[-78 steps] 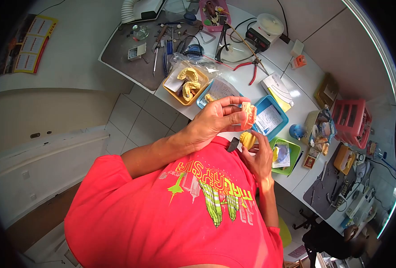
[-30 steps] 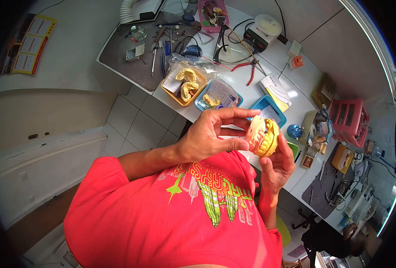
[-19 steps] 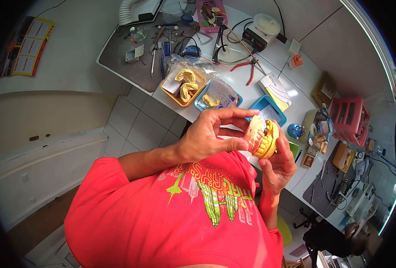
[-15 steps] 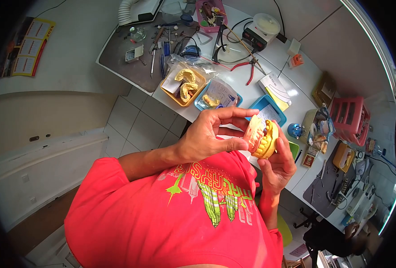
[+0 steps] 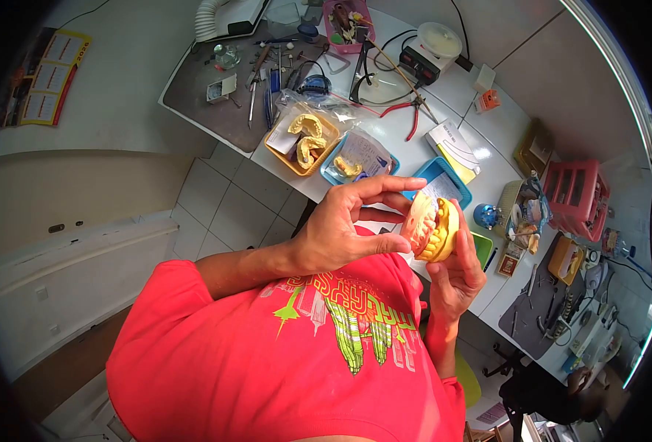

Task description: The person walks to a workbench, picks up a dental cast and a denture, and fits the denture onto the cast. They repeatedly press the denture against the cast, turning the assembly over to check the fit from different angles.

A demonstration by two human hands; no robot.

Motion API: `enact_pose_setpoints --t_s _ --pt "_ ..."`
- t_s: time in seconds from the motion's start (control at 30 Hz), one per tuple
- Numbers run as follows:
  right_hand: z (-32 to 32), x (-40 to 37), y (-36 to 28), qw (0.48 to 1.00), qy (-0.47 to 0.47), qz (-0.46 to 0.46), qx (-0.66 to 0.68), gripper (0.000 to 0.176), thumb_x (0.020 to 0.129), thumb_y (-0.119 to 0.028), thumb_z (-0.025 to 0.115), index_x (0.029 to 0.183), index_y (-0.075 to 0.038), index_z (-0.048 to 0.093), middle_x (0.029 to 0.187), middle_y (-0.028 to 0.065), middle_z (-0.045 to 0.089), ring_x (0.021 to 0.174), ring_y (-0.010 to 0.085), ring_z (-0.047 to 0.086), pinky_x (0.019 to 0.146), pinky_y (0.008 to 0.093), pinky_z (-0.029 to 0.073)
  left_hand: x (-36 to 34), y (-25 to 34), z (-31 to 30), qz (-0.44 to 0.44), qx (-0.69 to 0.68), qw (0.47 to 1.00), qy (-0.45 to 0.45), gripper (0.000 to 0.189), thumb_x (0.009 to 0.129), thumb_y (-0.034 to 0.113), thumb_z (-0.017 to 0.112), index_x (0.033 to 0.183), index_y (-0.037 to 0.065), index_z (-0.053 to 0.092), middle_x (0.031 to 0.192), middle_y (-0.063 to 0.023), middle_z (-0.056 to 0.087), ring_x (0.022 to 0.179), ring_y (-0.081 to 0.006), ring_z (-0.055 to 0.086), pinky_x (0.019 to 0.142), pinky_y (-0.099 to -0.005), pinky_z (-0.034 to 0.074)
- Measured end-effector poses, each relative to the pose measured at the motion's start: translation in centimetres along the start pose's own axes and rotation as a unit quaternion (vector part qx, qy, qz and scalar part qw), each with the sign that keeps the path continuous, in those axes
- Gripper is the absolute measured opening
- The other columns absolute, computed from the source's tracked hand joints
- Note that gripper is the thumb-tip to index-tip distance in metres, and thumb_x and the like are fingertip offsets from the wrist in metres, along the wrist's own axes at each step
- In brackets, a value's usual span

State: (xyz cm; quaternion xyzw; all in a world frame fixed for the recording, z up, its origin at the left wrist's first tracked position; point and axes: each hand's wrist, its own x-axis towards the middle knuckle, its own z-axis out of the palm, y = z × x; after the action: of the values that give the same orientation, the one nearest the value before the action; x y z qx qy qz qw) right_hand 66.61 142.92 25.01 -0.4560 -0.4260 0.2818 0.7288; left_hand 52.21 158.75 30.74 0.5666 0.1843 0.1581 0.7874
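Note:
Two dental casts are held together over the front edge of the bench, their tooth rows facing and touching or nearly so. My left hand (image 5: 333, 225) grips the pinkish dental cast (image 5: 417, 223) between thumb and fingers, its index finger stretched along the top. My right hand (image 5: 458, 276) is wrapped round the yellow dental cast (image 5: 443, 234) from the right side and below. Just behind the casts is a blue tray (image 5: 464, 193) with a paper in it. Further left, another blue tray (image 5: 328, 171) holds a yellowish cast piece (image 5: 348, 168) and a bagged paper.
An orange tray (image 5: 301, 169) carries yellow horseshoe-shaped casts (image 5: 307, 125). Red-handled pliers (image 5: 413, 121) lie near a white box (image 5: 451, 140). Hand tools are scattered on the grey mat (image 5: 193, 110). Pink drawers (image 5: 572, 195) stand at the right, and a blue ball-like object (image 5: 486, 215) sits beside a basket.
The casts have turned very slightly in my hands, and the left index finger reaches a little further over the top. Otherwise both hands stay in place.

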Motion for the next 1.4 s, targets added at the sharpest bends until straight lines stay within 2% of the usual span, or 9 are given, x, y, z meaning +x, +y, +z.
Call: enact_pose_setpoints --t_s 0.1,0.2,0.73,0.8,0.9,0.97,1.1,1.17,1.4 --pt "0.3 -0.2 -0.4 0.999 0.025 0.040 0.018 0.061 0.080 0.001 0.073 0.136 -0.008 0.053 0.144 0.0318 0.038 0.137 0.0418 0.037 0.109 0.0480 0.036 -0.1 0.3 0.0 -0.053 -0.035 0.998 0.005 0.067 0.078 0.010 0.080 0.135 -0.002 0.047 0.131 -0.0126 0.054 0.116 -0.0190 0.057 0.100 -0.0336 0.050" --pt "0.9 -0.1 -1.0 0.996 0.048 0.073 0.034 0.060 0.080 0.003 0.072 0.137 -0.005 0.051 0.145 0.0324 0.038 0.137 0.0421 0.036 0.108 0.0474 0.037 -0.1 -0.2 -0.1 0.001 0.009 1.000 -0.005 0.065 0.078 0.009 0.080 0.134 -0.002 0.047 0.130 -0.0122 0.055 0.116 -0.0193 0.058 0.100 -0.0341 0.050" --pt "0.6 1.2 -1.0 0.998 -0.013 0.032 -0.060 0.067 0.079 0.000 0.075 0.140 -0.006 0.048 0.146 0.0267 0.039 0.136 0.0366 0.039 0.108 0.0450 0.040 -0.4 -0.5 -0.3 0.028 0.050 0.998 0.016 0.065 0.077 0.009 0.082 0.133 -0.001 0.050 0.117 -0.0107 0.063 0.106 -0.0161 0.063 0.095 -0.0305 0.051" --pt "0.8 1.0 -0.8 0.992 0.025 0.116 0.036 0.065 0.080 -0.005 0.076 0.138 -0.003 0.048 0.146 0.0263 0.039 0.133 0.0344 0.044 0.106 0.0427 0.042 -0.4 -0.2 -0.2 0.008 0.006 0.999 0.033 0.065 0.078 0.010 0.081 0.133 0.000 0.049 0.113 -0.0110 0.065 0.103 -0.0159 0.064 0.093 -0.0297 0.053" --pt "1.2 1.0 -0.3 0.990 0.059 0.103 0.080 0.057 0.083 -0.008 0.075 0.132 -0.001 0.048 0.146 0.0262 0.040 0.129 0.0326 0.049 0.105 0.0410 0.044 -0.4 -0.3 -0.4 -0.032 0.043 0.998 0.036 0.059 0.083 0.010 0.076 0.135 0.000 0.050 0.110 -0.0135 0.067 0.099 -0.0158 0.066 0.088 -0.0285 0.055" --pt "1.2 1.1 -0.3 0.990 0.054 0.108 0.067 0.053 0.083 -0.008 0.074 0.130 -0.002 0.049 0.145 0.0263 0.040 0.129 0.0322 0.049 0.104 0.0407 0.045 -0.4 -0.9 -0.6 0.013 0.097 0.995 0.015 0.053 0.086 0.011 0.073 0.134 0.000 0.052 0.113 -0.0165 0.066 0.100 -0.0169 0.066 0.087 -0.0284 0.056" --pt "1.0 1.3 -0.2 0.991 0.066 0.109 0.035 0.049 0.085 -0.006 0.072 0.128 -0.002 0.050 0.144 0.0262 0.041 0.128 0.0316 0.050 0.103 0.0406 0.046 -0.2 -0.5 -0.2 -0.028 0.040 0.998 0.030 0.047 0.088 0.010 0.070 0.132 0.000 0.055 0.116 -0.0162 0.066 0.103 -0.0178 0.065 0.091 -0.0288 0.054" --pt "0.9 1.2 0.0 0.991 0.062 0.116 0.029 0.048 0.085 -0.006 0.072 0.128 -0.002 0.051 0.143 0.0260 0.042 0.128 0.0317 0.050 0.103 0.0406 0.047 0.0 -1.1 -0.2 0.012 0.049 0.998 0.040 0.042 0.089 0.009 0.069 0.129 0.002 0.059 0.104 -0.0129 0.071 0.089 -0.0110 0.066 0.077 -0.0258 0.057" --pt "0.6 1.1 0.1 0.988 0.062 0.136 0.050 0.046 0.085 -0.007 0.072 0.127 0.000 0.055 0.140 0.0249 0.047 0.123 0.0308 0.055 0.102 0.0402 0.048 -0.1 -0.7 -0.5 -0.005 0.086 0.995 0.045 0.040 0.087 0.008 0.070 0.126 0.002 0.062 0.096 -0.0109 0.072 0.078 -0.0074 0.064 0.073 -0.0234 0.055"
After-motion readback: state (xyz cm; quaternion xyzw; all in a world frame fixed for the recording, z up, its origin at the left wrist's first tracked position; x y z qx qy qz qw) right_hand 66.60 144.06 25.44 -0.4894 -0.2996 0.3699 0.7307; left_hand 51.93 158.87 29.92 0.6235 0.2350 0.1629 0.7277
